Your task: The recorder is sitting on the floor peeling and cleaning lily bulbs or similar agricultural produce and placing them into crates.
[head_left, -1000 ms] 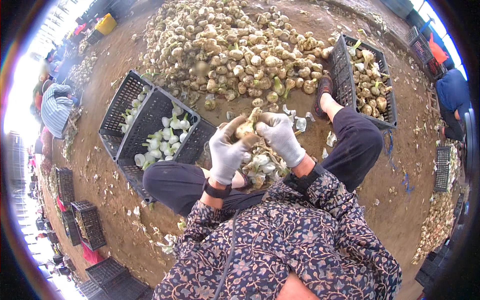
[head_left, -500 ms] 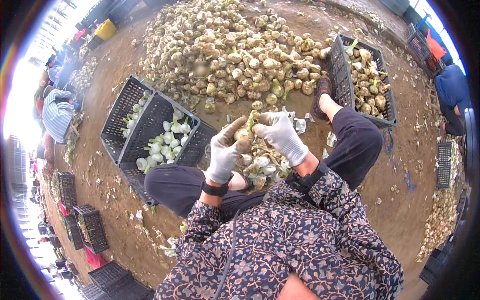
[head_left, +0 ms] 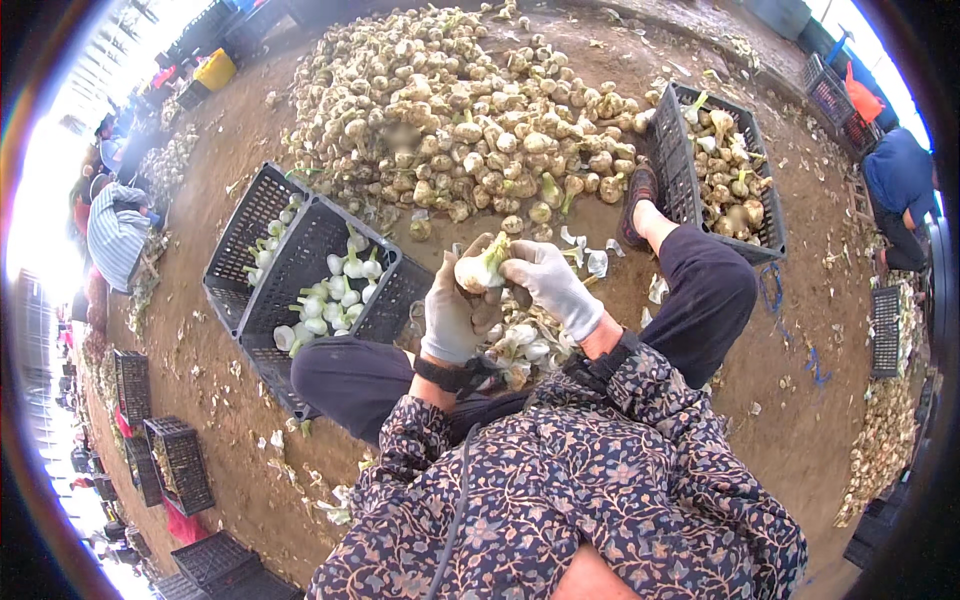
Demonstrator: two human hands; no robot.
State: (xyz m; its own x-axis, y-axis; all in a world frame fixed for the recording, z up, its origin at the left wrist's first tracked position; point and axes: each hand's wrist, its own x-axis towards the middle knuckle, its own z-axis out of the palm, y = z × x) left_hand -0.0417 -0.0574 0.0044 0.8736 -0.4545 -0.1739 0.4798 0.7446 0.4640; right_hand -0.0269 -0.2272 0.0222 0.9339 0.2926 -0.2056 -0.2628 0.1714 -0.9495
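One garlic bulb point(head_left: 478, 272), in the head view, rests in the left hand point(head_left: 450, 318), whose grip is curled closed around it; the right hand point(head_left: 556, 287) has its grip pinched at the stem. Beyond lies a garlic pile point(head_left: 450, 140), between a left crate point(head_left: 283, 272) and a right crate point(head_left: 677, 160).

Left hand point(head_left: 452, 318), right hand point(head_left: 550, 284) curled
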